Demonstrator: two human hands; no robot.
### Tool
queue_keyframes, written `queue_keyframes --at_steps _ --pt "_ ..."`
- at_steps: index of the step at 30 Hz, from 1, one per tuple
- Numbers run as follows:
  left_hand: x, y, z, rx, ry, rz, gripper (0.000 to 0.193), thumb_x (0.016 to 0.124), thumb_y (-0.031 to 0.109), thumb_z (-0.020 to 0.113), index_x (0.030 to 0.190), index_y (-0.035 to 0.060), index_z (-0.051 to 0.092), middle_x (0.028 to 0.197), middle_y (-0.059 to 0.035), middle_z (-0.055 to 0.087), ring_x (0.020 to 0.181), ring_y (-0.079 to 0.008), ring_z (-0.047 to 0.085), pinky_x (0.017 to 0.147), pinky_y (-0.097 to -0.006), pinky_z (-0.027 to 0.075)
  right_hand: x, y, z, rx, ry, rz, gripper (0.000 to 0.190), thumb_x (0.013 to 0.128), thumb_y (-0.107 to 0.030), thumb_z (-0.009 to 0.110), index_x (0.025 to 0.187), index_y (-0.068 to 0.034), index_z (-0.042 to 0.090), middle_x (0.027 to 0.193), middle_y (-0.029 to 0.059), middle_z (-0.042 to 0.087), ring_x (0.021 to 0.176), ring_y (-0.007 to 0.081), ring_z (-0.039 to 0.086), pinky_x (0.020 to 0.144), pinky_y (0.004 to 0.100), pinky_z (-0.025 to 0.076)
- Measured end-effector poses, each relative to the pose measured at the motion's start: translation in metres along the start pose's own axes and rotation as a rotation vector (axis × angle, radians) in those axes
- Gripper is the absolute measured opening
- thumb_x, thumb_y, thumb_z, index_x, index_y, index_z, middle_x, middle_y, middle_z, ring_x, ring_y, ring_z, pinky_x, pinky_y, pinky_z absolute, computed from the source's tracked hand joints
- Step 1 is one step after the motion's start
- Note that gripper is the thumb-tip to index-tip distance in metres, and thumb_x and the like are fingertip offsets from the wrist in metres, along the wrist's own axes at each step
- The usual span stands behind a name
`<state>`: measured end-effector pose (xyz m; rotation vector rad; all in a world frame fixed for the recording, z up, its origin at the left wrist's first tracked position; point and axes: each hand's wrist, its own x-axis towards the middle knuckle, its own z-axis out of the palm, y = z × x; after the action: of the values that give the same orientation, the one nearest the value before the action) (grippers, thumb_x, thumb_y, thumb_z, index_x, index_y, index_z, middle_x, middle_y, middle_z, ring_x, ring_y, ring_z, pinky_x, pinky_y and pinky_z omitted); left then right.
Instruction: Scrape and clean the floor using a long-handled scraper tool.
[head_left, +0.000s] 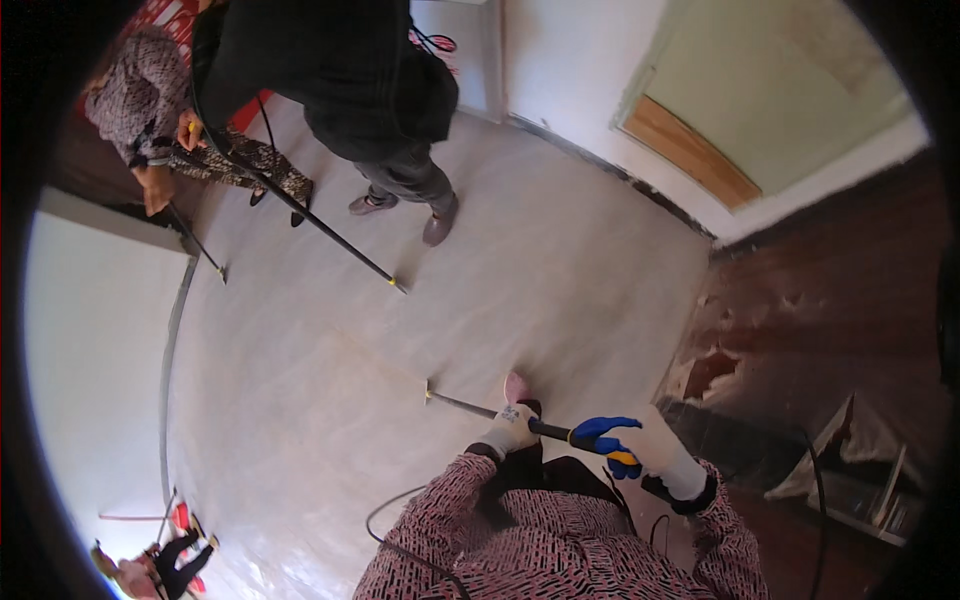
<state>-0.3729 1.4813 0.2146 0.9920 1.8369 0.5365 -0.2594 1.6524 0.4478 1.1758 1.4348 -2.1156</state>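
Both my gloved hands are closed round one long dark pole (465, 406). My left hand (513, 429), in a white glove, grips its middle shaft. Behind it, my right hand (626, 444), in a white and blue glove, wraps the yellow and black rear handle. The pole slants forward to a narrow flat head (427, 391) on the grey floor (337, 322). My pink shoe (517, 387) shows just beyond my left hand. A black cable loops beside my left sleeve.
A person in black (337, 75) and another in patterned clothes (150, 97) hold similar poles at upper left. Another person (161, 562) is at lower left. White walls border the floor; torn dark sheeting (810, 300) lies at right.
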Motion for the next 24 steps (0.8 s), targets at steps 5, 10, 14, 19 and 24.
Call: queue_keyframes --at_steps 5,10,14,19,24 --pt "0.029 0.017 -0.053 -0.041 0.022 -0.141 0.011 0.066 0.019 0.058 0.067 0.0094 0.064 0.072 -0.0164 0.062 0.072 -0.0312 0.063 0.065 -0.0395 0.048 0.060 -0.052 -0.023 -0.191 -0.149 0.118 0.027 0.081 -0.016 0.055 0.102 -0.002 0.065 0.075 0.0022 0.061 0.054 0.0086 0.051 0.047 0.0212 0.041" --pt "0.036 0.046 -0.073 0.019 0.151 -0.271 0.014 0.068 0.021 0.057 0.070 0.0100 0.065 0.077 -0.0140 0.063 0.076 -0.0311 0.062 0.068 -0.0398 0.049 0.093 -0.070 -0.045 -0.241 -0.311 0.120 0.026 0.082 -0.015 0.055 0.102 -0.002 0.065 0.074 0.0014 0.061 0.056 0.0082 0.052 0.052 0.0218 0.043" --pt "0.069 0.029 -0.040 0.228 0.278 -0.173 0.016 0.068 0.022 0.058 0.076 0.0121 0.068 0.081 -0.0116 0.065 0.084 -0.0294 0.062 0.077 -0.0376 0.048 0.110 -0.087 -0.075 -0.448 -0.421 0.014 0.029 0.085 -0.008 0.049 0.111 -0.004 0.062 0.069 0.0004 0.057 0.055 0.0074 0.050 0.050 0.0197 0.041" --pt "0.110 0.067 -0.025 -0.064 0.339 -0.426 0.024 0.067 0.028 0.063 0.081 0.0091 0.068 0.087 -0.0169 0.064 0.089 -0.0301 0.061 0.081 -0.0367 0.047 0.138 -0.134 -0.119 -0.536 -0.560 0.184 0.028 0.082 -0.011 0.055 0.107 -0.005 0.065 0.075 0.0047 0.064 0.058 0.0100 0.057 0.050 0.0219 0.045" --pt "0.163 0.083 0.037 -0.137 0.520 -0.514 0.031 0.071 0.035 0.060 0.091 0.0131 0.067 0.092 -0.0129 0.064 0.091 -0.0292 0.060 0.082 -0.0366 0.045 0.146 -0.171 -0.136 -0.745 -0.620 0.215 0.027 0.080 -0.011 0.054 0.103 -0.002 0.065 0.070 0.0062 0.061 0.054 0.0126 0.056 0.047 0.0224 0.044"
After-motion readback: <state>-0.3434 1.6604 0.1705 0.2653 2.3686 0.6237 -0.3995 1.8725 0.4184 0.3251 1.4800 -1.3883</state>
